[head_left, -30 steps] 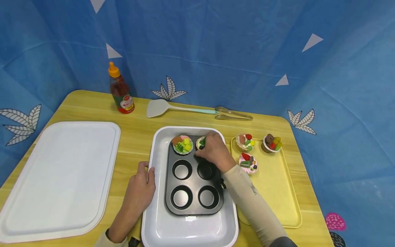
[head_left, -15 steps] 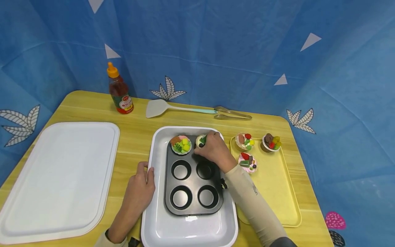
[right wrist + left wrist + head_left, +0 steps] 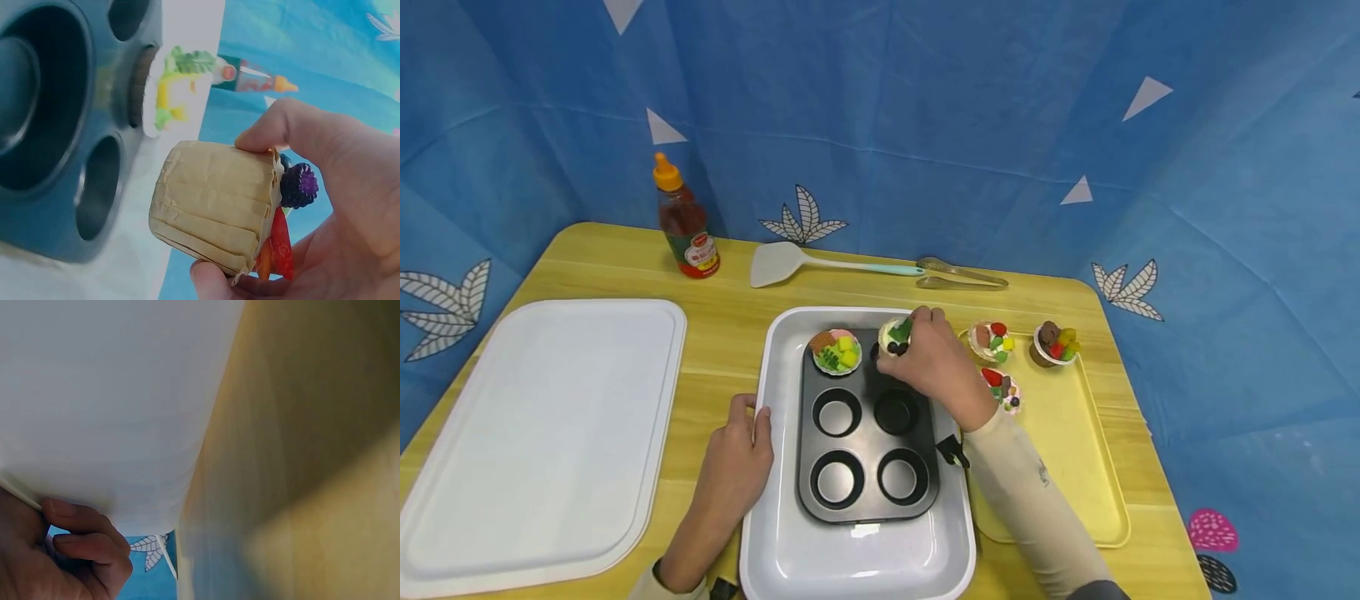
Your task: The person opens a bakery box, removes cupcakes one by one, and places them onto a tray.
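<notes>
My right hand (image 3: 936, 358) holds a cupcake (image 3: 893, 335) with cream, dark berries and a green piece on top, just above the far right cup of a dark muffin tin (image 3: 868, 450). In the right wrist view, thumb and fingers grip the tan paper-wrapped cupcake (image 3: 212, 200) near its top, apart from the tin (image 3: 103, 81). A second cupcake (image 3: 835, 352) sits in the far left cup. The tin lies inside a deep white tray (image 3: 857, 558). My left hand (image 3: 737, 454) grips that tray's left rim, its curled fingers (image 3: 94, 547) against the outer wall.
On the right, a yellow tray (image 3: 1060, 467) bears cupcakes (image 3: 990, 342) at its far end, one (image 3: 1054, 344) at its far right corner. A flat white tray (image 3: 542, 433) lies left. Behind stand a sauce bottle (image 3: 687, 225), a spatula (image 3: 778, 264) and tongs (image 3: 962, 273).
My right hand has lifted the cupcake from the far right cup and shifted slightly right, exposing part of the cup's edge. The left hand stays at the tray's rim.
</notes>
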### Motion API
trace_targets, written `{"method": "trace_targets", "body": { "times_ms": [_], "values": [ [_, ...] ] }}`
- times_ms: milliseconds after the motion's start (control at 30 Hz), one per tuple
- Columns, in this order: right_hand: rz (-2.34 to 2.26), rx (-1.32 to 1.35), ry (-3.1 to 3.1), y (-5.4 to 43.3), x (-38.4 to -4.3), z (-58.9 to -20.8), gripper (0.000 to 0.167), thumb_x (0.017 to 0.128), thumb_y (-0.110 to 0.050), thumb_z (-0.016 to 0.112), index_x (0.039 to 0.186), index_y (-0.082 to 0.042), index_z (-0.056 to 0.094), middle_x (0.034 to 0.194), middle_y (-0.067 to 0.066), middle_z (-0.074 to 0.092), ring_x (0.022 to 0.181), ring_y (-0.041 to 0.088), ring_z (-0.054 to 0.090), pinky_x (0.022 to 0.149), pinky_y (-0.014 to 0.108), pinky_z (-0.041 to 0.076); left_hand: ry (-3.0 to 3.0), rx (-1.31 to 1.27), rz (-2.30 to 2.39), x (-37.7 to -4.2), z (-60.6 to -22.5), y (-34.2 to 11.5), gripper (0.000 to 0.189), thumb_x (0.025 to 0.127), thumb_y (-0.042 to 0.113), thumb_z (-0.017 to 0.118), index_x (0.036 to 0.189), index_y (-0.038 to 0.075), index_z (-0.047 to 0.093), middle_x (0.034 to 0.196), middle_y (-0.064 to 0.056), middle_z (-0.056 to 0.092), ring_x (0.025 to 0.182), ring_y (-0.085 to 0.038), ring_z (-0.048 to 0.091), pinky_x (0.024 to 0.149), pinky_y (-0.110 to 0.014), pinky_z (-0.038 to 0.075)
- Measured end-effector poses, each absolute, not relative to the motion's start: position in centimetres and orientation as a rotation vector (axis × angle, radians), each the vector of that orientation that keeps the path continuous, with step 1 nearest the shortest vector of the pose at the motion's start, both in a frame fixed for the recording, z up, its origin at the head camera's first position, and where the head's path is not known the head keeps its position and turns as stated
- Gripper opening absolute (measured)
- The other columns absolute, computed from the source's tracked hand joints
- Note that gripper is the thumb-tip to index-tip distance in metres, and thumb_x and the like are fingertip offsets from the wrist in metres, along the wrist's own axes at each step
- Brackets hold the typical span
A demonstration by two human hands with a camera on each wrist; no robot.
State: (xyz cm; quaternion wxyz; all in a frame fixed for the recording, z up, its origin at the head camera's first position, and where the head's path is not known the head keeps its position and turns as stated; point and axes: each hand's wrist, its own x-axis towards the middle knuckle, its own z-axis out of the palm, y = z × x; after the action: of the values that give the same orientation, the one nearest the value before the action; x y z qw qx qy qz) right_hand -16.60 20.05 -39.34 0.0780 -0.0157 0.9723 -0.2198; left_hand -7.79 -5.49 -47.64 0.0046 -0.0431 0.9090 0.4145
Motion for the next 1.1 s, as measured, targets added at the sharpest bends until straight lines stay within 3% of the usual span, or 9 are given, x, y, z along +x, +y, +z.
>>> {"method": "trace_targets", "body": {
  "times_ms": [267,567,733,800,967,1100],
  "values": [
    [-0.726,0.024,2.926,23.6,-15.2,-37.0,0.076,0.080,-0.041,0.073,0.131,0.006,0.042,0.109,0.017,0.046,0.087,0.030,0.050,0.073,0.041,0.044,2.835,-0.126,1.310,-7.9,-47.7,-5.3,0.035,0.106,0.024,0.044,0.128,-0.003,0.047,0.078,-0.016,0.065,0.063,-0.023,0.064,0.055,-0.036,0.050],
    [-0.733,0.244,2.968,29.5,-12.9,-36.0,0.078,0.088,-0.048,0.064,0.135,0.009,0.040,0.116,0.023,0.047,0.086,0.033,0.055,0.072,0.043,0.048,2.795,-0.138,1.296,-7.5,-47.7,-5.4,0.036,0.107,0.025,0.041,0.130,-0.002,0.046,0.082,-0.012,0.066,0.065,-0.020,0.062,0.057,-0.035,0.048],
    [-0.793,0.360,2.923,32.6,-12.2,-36.0,0.080,0.088,-0.043,0.066,0.138,0.012,0.036,0.120,0.027,0.044,0.091,0.035,0.052,0.073,0.043,0.046,2.791,-0.146,1.287,-7.5,-47.7,-5.5,0.038,0.107,0.028,0.040,0.131,0.000,0.046,0.087,-0.013,0.068,0.069,-0.022,0.064,0.060,-0.037,0.049],
    [-0.817,0.386,2.914,33.9,-12.0,-36.3,0.078,0.088,-0.040,0.066,0.136,0.013,0.035,0.118,0.027,0.043,0.088,0.034,0.051,0.070,0.042,0.046,2.798,-0.143,1.284,-7.6,-47.7,-5.5,0.038,0.107,0.029,0.040,0.131,0.000,0.046,0.087,-0.014,0.068,0.069,-0.023,0.064,0.060,-0.037,0.049],
    [-0.848,0.442,2.928,36.7,-11.6,-37.5,0.055,0.087,-0.035,0.067,0.112,0.008,0.043,0.094,0.019,0.047,0.070,0.028,0.048,0.057,0.036,0.041,2.802,-0.131,1.277,-7.7,-47.5,-5.6,0.040,0.107,0.030,0.040,0.132,-0.001,0.045,0.088,-0.016,0.069,0.069,-0.023,0.065,0.059,-0.037,0.050],
    [-0.802,0.493,2.932,38.3,-11.1,-38.7,0.049,0.084,-0.033,0.070,0.102,0.003,0.043,0.087,0.015,0.045,0.069,0.026,0.045,0.057,0.035,0.038,2.812,-0.127,1.263,-7.7,-47.4,-5.6,0.040,0.108,0.030,0.038,0.131,-0.001,0.046,0.090,-0.016,0.069,0.071,-0.026,0.065,0.061,-0.038,0.050]
  ]
}}
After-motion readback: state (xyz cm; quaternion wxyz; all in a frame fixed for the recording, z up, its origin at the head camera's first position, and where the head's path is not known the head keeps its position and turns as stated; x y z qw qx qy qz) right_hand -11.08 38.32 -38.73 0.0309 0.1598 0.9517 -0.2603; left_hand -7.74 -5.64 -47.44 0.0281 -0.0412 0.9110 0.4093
